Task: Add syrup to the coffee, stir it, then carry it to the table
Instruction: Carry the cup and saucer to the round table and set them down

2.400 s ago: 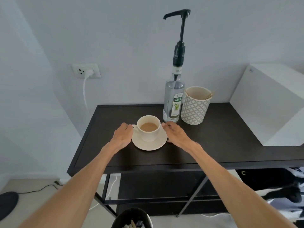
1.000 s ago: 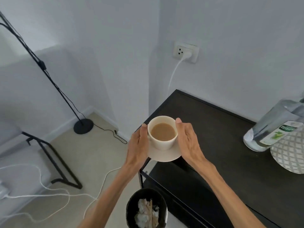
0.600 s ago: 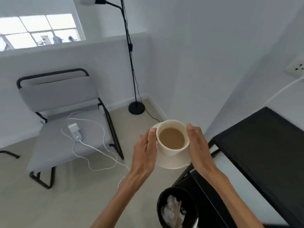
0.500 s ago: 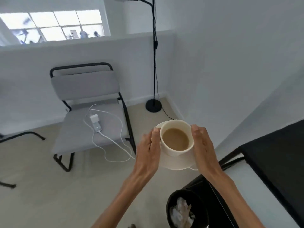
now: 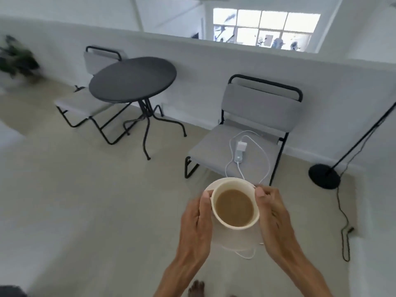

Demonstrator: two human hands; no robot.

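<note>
The cup (image 5: 235,205) of milky brown coffee (image 5: 234,207) sits upright on its saucer (image 5: 216,184), and both are held in the air over the pale floor (image 5: 85,200), well apart from any furniture top. Only the far rim of the saucer shows clearly, peeking out behind the cup; its near part is blurred. No writing, brand or label can be read on the cup or the saucer.

The left hand (image 5: 197,225) is curled against the left side of the cup and saucer, thumb tip up at the cup's rim, fingers wrapped under and gripping. The right hand (image 5: 273,219) mirrors it on the right side, thumb tip at the rim, fingers closed beneath on the saucer's edge. Bare toes (image 5: 196,289) show at the bottom edge, between the forearms.

Just beyond the cup stands a grey chair (image 5: 255,127) with a black tube frame; a white charger (image 5: 241,150) with its looping cable lies on the seat, nearer the seat's right edge. Nothing legible appears on the charger. Farther off to the left is a round dark table (image 5: 132,79) on thin black legs, with a second grey chair (image 5: 85,101) behind it. At right, the black base of a floor lamp (image 5: 324,175) rests on the floor by the low white wall (image 5: 214,61).
</note>
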